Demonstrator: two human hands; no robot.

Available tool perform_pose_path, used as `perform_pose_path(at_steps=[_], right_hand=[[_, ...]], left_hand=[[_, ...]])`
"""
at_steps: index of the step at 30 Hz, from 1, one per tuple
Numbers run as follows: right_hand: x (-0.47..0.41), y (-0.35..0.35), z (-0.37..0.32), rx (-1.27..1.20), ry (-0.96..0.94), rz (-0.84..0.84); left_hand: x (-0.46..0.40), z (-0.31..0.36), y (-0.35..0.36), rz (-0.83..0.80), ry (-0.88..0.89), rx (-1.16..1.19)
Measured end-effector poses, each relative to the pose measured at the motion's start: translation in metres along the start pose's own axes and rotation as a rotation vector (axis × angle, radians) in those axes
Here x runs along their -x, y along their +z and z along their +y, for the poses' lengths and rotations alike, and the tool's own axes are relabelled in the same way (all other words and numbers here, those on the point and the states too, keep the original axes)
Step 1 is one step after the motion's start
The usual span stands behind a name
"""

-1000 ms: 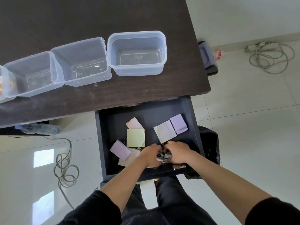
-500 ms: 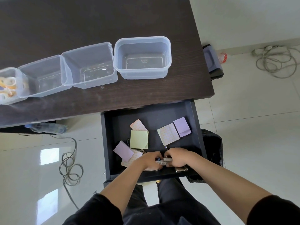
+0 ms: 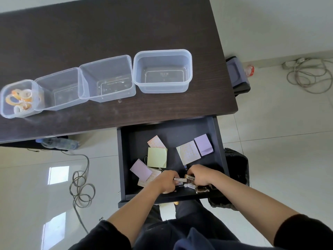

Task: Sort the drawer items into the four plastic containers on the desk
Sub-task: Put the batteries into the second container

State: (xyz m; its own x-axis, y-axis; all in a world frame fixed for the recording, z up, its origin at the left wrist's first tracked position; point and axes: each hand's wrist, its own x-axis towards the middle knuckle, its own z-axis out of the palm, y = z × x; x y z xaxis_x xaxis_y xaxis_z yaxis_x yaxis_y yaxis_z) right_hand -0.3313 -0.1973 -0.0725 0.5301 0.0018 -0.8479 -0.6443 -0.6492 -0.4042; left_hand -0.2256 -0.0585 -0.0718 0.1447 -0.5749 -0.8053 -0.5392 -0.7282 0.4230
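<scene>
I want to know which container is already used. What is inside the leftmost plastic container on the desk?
The leftmost plastic container holds several tape rolls, orange and whitish. Their exact number is unclear, since they overlap and the wall blurs them.

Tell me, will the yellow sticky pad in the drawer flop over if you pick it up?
Probably not much. The yellow sticky pad looks like a thick stack, so it should stay fairly stiff. One corner curls up already, so top sheets may bend. It lies flat in the drawer and likely won't roll.
</scene>
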Motion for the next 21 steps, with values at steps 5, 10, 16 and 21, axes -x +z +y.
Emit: perform_pose_path(at_steps=[5,10,16,21], right_hand=[[0.003,-0.002,0.002,-0.106,0.041,0.013],[0.011,-0.012,0.005,-0.263,0.064,0.092],[0.028,-0.039,-0.018,-0.326,-0.010,0.225],[0.046,-0.069,-0.071,-0.342,-0.109,0.352]], left_hand=[[0.008,-0.002,-0.010,0.051,-0.014,0.021],[0.016,0.006,-0.028,0.140,0.011,0.120],[0.037,0.008,-0.066,0.276,0.061,0.156],[0.069,-0.011,-0.114,0.417,0.090,0.202]])
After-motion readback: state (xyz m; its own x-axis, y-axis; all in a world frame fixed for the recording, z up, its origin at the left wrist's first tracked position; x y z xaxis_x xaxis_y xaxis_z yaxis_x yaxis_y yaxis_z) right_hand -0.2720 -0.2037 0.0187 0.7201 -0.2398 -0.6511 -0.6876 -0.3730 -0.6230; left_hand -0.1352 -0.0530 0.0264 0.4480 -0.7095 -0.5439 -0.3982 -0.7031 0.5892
